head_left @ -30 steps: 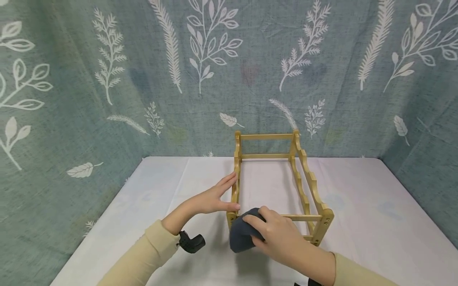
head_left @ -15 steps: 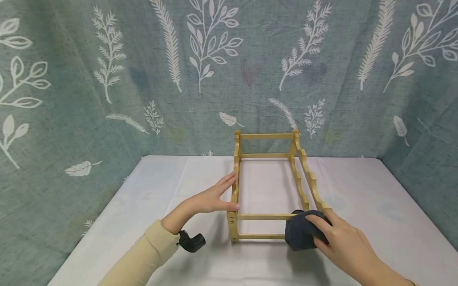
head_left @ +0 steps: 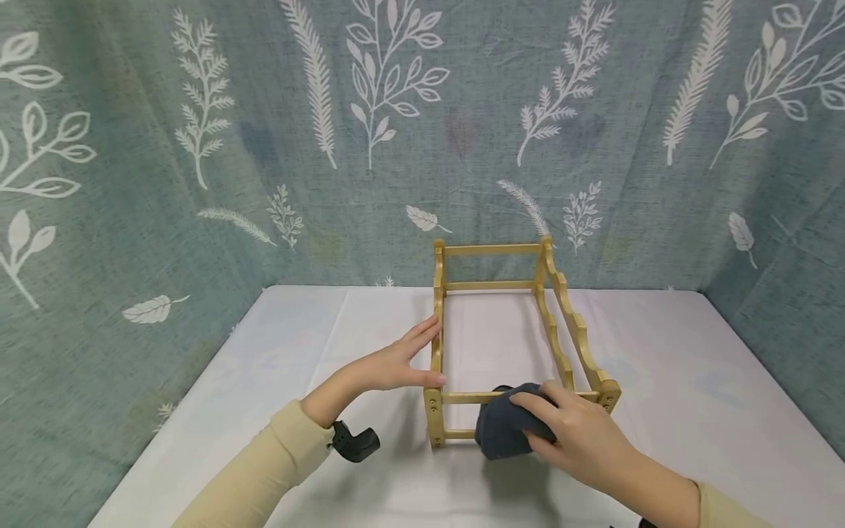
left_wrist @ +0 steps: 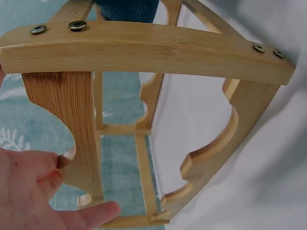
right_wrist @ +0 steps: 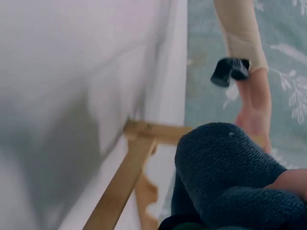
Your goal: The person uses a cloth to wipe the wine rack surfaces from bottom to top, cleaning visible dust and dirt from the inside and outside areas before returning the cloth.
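A light wooden rack (head_left: 494,250) with scalloped side rails stands on the table. My left hand (head_left: 389,367) steadies its left side, thumb and fingers around the scalloped rail, as the left wrist view also shows. With my right hand (head_left: 587,436) I grip a folded dark blue cloth (head_left: 505,429), bunched over the front crossbars. Plush and thick in the right wrist view, the cloth (right_wrist: 225,163) hides part of the rack. Behind the near end piece (left_wrist: 158,50) in the left wrist view, only a bit of the cloth (left_wrist: 127,9) shows.
A white cloth covers the table (head_left: 317,323). Behind and at both sides hangs a grey-green curtain (head_left: 462,110) with white leaf prints. A black wrist device (head_left: 356,444) hangs under my left wrist.
My right hand first slid the cloth rightward along the rack's front bars to the right corner, then back left to the middle. The left hand has stayed on the rail.
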### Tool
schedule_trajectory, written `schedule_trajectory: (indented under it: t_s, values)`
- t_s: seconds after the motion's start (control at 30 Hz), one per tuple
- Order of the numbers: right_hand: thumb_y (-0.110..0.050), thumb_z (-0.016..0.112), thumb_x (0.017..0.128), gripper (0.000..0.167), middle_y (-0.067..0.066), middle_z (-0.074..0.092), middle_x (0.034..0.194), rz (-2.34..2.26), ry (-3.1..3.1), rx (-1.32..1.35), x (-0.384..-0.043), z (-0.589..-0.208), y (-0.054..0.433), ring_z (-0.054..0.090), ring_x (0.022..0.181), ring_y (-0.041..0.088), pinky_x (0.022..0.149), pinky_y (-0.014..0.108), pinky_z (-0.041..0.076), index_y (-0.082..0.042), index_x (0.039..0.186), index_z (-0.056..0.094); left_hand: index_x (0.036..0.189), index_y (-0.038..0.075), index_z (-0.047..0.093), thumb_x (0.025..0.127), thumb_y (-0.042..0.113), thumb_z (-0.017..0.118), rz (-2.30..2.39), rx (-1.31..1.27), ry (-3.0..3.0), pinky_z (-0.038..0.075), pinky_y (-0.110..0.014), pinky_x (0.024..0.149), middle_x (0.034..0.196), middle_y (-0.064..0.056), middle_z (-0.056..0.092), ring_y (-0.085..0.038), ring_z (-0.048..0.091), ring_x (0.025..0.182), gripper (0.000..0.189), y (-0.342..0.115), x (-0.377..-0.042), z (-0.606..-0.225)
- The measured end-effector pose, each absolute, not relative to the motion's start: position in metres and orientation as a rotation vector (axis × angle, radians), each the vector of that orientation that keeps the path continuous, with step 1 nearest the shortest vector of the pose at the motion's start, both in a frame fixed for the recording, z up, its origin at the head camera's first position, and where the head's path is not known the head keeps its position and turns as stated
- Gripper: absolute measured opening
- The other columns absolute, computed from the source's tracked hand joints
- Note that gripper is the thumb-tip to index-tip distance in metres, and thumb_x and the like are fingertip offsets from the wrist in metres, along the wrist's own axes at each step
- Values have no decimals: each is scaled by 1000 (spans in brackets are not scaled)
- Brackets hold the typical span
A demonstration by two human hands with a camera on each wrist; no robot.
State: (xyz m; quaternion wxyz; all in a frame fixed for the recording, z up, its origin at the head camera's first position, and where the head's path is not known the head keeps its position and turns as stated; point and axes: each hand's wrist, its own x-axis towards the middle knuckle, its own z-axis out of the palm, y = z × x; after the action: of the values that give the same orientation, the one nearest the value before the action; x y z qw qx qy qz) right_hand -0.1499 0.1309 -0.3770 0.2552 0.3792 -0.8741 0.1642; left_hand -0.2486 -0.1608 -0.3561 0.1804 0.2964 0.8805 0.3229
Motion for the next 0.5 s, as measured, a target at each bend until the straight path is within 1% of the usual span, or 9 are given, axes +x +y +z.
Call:
schedule_trajectory:
  t_s: [0.13, 0.37, 0.4, 0.5]
  values:
    - [-17, 81, 66, 47, -4, 48, 82, 494, -2327, 1130, -157, -378, 107, 46, 60, 2, 51, 17, 42, -16, 109, 62, 149, 22, 5, 76, 68, 55, 906, 830, 2486, 19, -53, 108, 154, 3, -7, -22, -2, 141, 100, -161, -248, -354]
    - [-16, 81, 65, 49, -2, 51, 85, 580, -2165, 1362, -163, -378, 80, 53, 66, 5, 58, 15, 46, -15, 111, 61, 149, 22, 3, 76, 69, 53, 893, 830, 2478, 19, -53, 108, 154, 2, -8, -22, -2, 141, 100, -161, -249, -353]
    - [-16, 80, 66, 49, -1, 52, 86, 608, -2135, 1398, -162, -377, 77, 53, 66, 5, 59, 14, 47, -15, 111, 60, 149, 22, 4, 76, 69, 53, 891, 831, 2478, 19, -53, 108, 154, 2, -8, -22, -2, 141, 100, -161, -248, -353]
    - [-18, 76, 73, 45, 0, 52, 88, 687, -2062, 1475, -159, -374, 68, 52, 67, 3, 60, 11, 45, -13, 114, 58, 149, 20, 4, 77, 69, 52, 883, 839, 2478, 19, -53, 108, 154, 2, -8, -22, -2, 141, 99, -162, -247, -352]
